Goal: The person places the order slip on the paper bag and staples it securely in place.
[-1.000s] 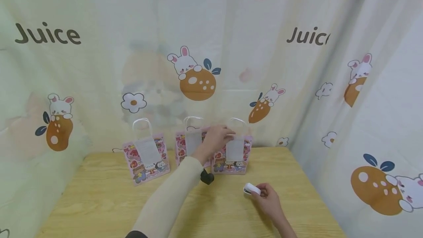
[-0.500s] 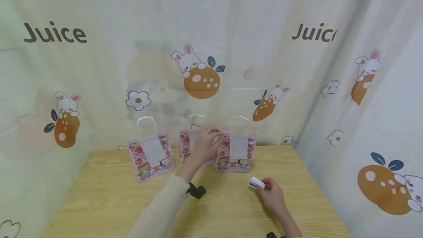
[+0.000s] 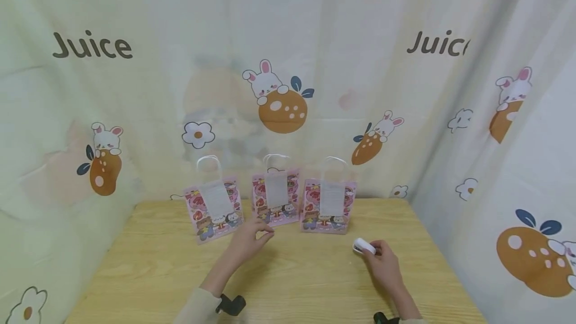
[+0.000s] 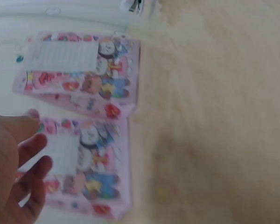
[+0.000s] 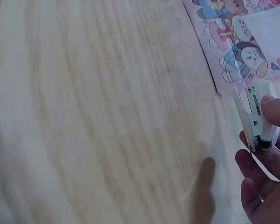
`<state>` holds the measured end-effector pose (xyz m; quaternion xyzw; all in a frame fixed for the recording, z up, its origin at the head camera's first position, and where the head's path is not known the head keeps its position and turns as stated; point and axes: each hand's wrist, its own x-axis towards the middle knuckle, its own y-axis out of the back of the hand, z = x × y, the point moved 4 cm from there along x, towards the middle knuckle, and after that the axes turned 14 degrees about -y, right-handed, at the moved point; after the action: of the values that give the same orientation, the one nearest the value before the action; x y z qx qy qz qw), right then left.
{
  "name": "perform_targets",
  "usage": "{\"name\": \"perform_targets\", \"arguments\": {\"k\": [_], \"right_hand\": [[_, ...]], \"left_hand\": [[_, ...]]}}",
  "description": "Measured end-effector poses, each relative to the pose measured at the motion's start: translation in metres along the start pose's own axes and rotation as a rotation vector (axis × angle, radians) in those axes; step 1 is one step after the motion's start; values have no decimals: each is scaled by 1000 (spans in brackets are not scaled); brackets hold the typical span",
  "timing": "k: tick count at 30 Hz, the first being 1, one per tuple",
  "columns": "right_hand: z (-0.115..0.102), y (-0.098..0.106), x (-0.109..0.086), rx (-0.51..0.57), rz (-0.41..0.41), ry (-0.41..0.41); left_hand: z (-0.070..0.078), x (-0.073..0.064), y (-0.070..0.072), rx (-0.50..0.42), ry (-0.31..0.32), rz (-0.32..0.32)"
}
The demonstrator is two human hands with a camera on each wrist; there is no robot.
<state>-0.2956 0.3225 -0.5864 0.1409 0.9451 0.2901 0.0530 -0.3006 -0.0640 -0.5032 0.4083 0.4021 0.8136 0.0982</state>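
Three pink cartoon-print paper gift bags stand side by side: a left bag [image 3: 200, 221], a middle bag [image 3: 292, 194] and a right bag [image 3: 311, 209]. Each has white handles and a white lined paper slip [image 3: 332, 199] on its front. Before the left and middle bags hovers my left hand [image 3: 249, 239], holding nothing, its fingers loosely bent in the left wrist view. My right hand [image 3: 384, 266] grips a small white stapler [image 3: 364, 246] between thumb and fingers, in front of the right bag. In the right wrist view, the stapler [image 5: 259, 114] has its arms spread apart.
All the bags stand toward the back of a light wooden table [image 3: 306, 284]. Behind and beside it hangs a pale curtain [image 3: 351, 39] with rabbit and fruit prints. A black wrist camera [image 3: 231, 305] sits on the left wrist.
My left hand has come away from the right bag's top, moving left and toward me past the middle bag. The right hand keeps its hold on the stapler. The head view has shifted slightly left.
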Motion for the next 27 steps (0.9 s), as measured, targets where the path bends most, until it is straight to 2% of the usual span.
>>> {"name": "perform_targets", "arguments": {"k": [4,10,17,21,27], "right_hand": [[8,6,4,-33,15,-13],[13,9,12,-48,65,3],[20,2,10,-76,26,-17],[19,4,10,-107,29,-26],[12,10,15,-134,-4,-19]], "left_hand": [[-6,-32,4,-37,99,-22],[-18,-63,14,-66,177,9],[-25,-111,27,-64,321,15],[-24,-127,32,-78,363,29],[-26,-140,43,-74,416,39]]}}
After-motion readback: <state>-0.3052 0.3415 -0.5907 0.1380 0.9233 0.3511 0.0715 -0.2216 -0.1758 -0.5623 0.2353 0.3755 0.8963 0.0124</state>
